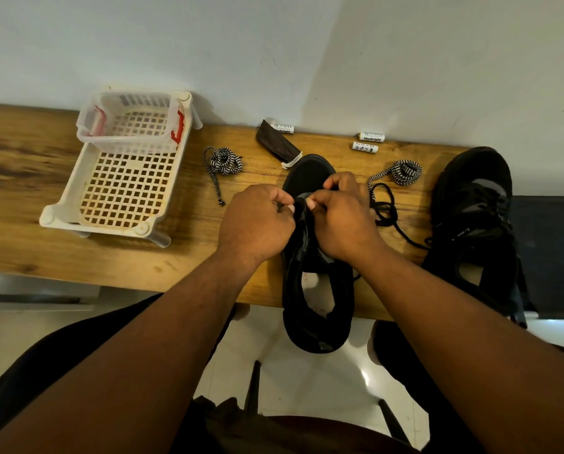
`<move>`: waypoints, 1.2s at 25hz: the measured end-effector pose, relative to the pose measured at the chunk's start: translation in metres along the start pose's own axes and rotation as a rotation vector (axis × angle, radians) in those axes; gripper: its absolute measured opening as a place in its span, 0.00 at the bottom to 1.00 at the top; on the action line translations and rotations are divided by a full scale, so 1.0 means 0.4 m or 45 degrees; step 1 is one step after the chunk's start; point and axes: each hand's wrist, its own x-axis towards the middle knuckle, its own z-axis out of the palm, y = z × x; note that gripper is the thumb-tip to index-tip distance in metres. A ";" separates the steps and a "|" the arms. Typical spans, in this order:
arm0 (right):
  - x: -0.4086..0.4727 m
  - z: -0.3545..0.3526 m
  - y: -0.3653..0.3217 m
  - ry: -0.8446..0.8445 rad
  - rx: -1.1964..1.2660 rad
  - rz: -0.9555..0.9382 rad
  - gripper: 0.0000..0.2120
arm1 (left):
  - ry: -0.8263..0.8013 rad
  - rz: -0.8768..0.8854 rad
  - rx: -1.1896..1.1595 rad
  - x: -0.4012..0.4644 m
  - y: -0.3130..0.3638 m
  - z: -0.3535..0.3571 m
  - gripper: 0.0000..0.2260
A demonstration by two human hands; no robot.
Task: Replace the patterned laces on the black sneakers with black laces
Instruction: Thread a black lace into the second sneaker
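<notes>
A black sneaker [310, 172] lies on the wooden table [28, 198] with its heel over the front edge. My left hand [257, 221] and my right hand [343, 217] meet over its eyelets, each pinching the black lace. The rest of that black lace [385, 208] trails in loops to the right. Two patterned laces lie bundled on the table: one [223, 162] to the left, one [403, 172] to the right. A second black sneaker [474, 204] with black laces stands at the far right.
A white plastic basket [120, 191] with a smaller clear basket [130, 122] in it stands at the left. A dark folded pouch [275, 142] and three white batteries [366, 147] lie along the wall. My legs and a stool are below the table edge.
</notes>
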 end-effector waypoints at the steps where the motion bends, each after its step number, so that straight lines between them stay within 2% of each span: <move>1: 0.000 0.003 0.003 -0.011 0.064 0.038 0.10 | 0.014 0.003 -0.009 0.000 -0.002 0.002 0.03; 4: -0.008 0.013 0.003 -0.005 0.072 0.074 0.08 | 0.018 0.050 -0.026 -0.001 -0.006 0.006 0.02; 7: -0.014 0.021 0.001 0.015 0.054 0.116 0.08 | 0.031 0.164 0.108 -0.015 0.001 0.011 0.02; 12: -0.025 0.045 0.001 0.282 0.342 0.131 0.07 | 0.137 0.151 0.167 -0.015 0.011 0.017 0.05; 18: -0.024 0.057 0.002 0.408 0.497 0.183 0.06 | 0.118 0.116 0.114 -0.005 0.001 0.016 0.08; 21: -0.015 0.053 0.008 0.335 0.464 0.122 0.05 | 0.105 0.095 0.104 0.003 -0.001 0.015 0.03; 24: -0.005 0.036 0.023 0.218 0.386 0.033 0.05 | 0.005 0.043 -0.077 0.027 -0.008 0.018 0.02; 26: -0.004 0.024 0.025 0.157 0.360 0.013 0.04 | -0.042 0.067 0.005 0.030 -0.001 0.021 0.03; 28: -0.006 0.015 0.024 0.133 0.324 -0.005 0.04 | -0.008 0.093 0.119 0.025 0.014 0.019 0.02; 30: -0.008 0.009 0.025 0.157 0.304 -0.005 0.05 | 0.115 -0.019 -0.027 0.025 0.025 0.002 0.03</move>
